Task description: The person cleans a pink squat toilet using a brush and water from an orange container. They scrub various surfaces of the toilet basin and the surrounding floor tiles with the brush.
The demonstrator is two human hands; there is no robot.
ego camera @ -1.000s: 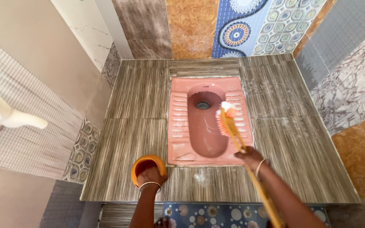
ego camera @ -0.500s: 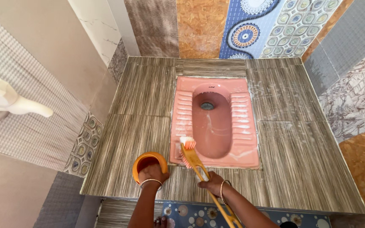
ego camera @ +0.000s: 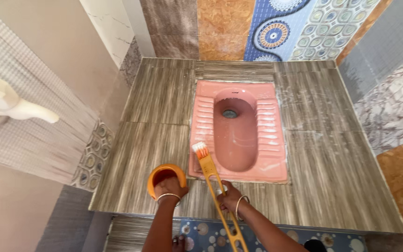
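orange brush (ego camera: 206,161) over pink squat pan (ego camera: 239,133)

Long orange brush handle (ego camera: 220,200) runs off bottom edge below pink squat toilet pan (ego camera: 239,130); its end unseen. Left hand (ego camera: 170,187) covers near rim of orange mug (ego camera: 164,177). Both forearms cut off at bottom edge. White tap (ego camera: 5,107), far left of pan, partly cropped.

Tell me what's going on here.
A person leans over a pink ceramic squat toilet pan set into a raised platform of grey streaked tiles. The right hand holds a long orange plastic brush, its bristles at the pan's near left corner. The left hand rests on the rim of a small orange plastic mug standing on the platform.
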